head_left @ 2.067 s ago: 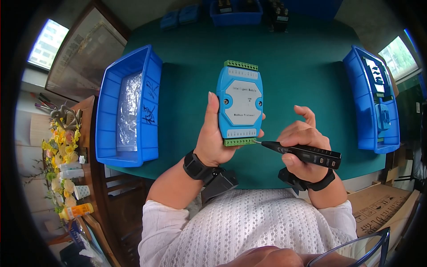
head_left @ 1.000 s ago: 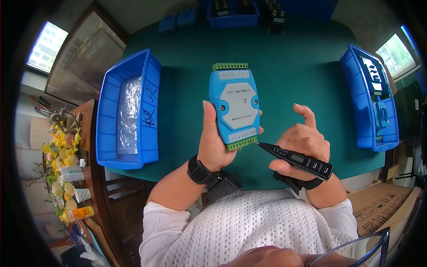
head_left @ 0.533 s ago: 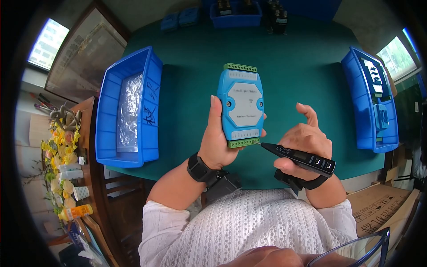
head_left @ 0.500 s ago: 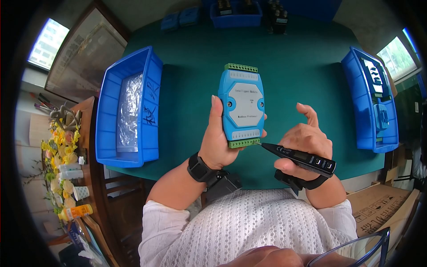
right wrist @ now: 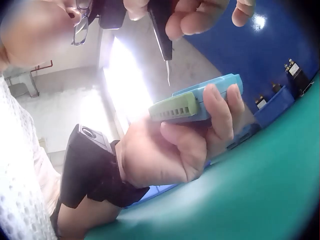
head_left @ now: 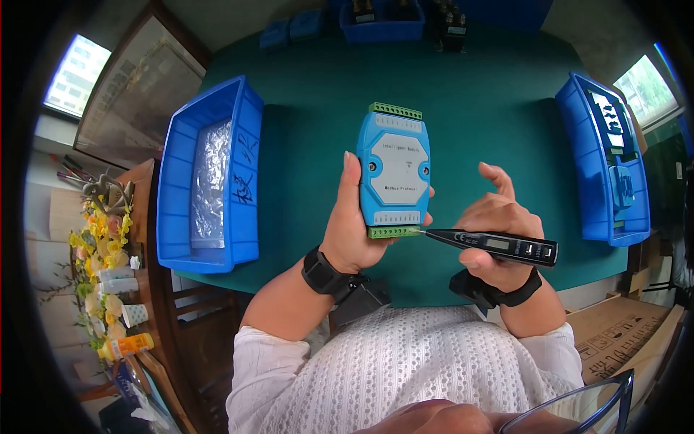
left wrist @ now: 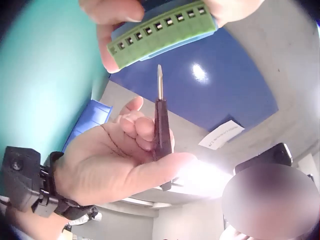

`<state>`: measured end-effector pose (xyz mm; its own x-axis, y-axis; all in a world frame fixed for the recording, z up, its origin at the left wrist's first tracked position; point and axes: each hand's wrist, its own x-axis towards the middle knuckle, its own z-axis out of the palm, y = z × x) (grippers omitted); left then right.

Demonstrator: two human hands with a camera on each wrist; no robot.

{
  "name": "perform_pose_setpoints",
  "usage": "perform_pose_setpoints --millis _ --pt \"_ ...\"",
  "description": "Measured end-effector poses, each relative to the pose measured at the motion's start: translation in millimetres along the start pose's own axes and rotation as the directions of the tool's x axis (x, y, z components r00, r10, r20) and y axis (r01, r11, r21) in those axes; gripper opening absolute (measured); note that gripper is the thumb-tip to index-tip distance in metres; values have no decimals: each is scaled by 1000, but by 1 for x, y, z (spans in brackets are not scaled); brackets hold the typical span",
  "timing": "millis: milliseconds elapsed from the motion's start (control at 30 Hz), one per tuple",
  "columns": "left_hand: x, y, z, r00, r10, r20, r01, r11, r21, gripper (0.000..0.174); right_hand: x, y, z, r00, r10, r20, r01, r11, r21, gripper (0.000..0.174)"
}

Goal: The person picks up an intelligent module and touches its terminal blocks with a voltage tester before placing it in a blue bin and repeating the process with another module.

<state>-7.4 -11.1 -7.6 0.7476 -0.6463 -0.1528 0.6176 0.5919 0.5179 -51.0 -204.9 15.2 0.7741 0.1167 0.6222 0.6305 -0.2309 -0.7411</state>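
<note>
My left hand (head_left: 353, 233) holds a blue module (head_left: 395, 173) with a grey label reading "Intelligent Module" and "Modbus Protocol". Its thumb lies along the left side; fingertips show at the right edge. Green screw terminal blocks (head_left: 394, 233) line both short ends. My right hand (head_left: 501, 230) pinches a black voltage tester screwdriver (head_left: 499, 244) with a small display and two buttons, index finger raised. The metal tip (right wrist: 168, 74) points at the near block's right part. Both wrist views show a small gap between the tip and the green block (left wrist: 162, 31).
A blue bin (head_left: 242, 173) holding a clear plastic bag stands left on the green table (head_left: 311, 79). The right blue bin (head_left: 594, 173) contains blue and dark parts. At the back are another blue bin (head_left: 383, 30), blue cases (head_left: 307, 26) and a black component (head_left: 452, 32).
The tester's handle has swung up and right, so it lies flatter, with its display turned more into view. The module has shifted slightly within the left hand's steady hold.
</note>
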Motion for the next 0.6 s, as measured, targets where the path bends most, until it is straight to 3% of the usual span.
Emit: perform_pose_setpoints --millis 100,200,600 --pt "2 -1 13 983 -14 -183 1 998 -68 76 0 0 1 999 25 41 -26 1000 11 36" --pt "3 -1 16 970 -18 -244 9 999 -36 76 0 0 2 998 33 58 -34 999 12 34" --pt "3 0 13 980 -52 -193 42 998 -55 74 3 0 -5 982 61 180 -56 998 -32 25"
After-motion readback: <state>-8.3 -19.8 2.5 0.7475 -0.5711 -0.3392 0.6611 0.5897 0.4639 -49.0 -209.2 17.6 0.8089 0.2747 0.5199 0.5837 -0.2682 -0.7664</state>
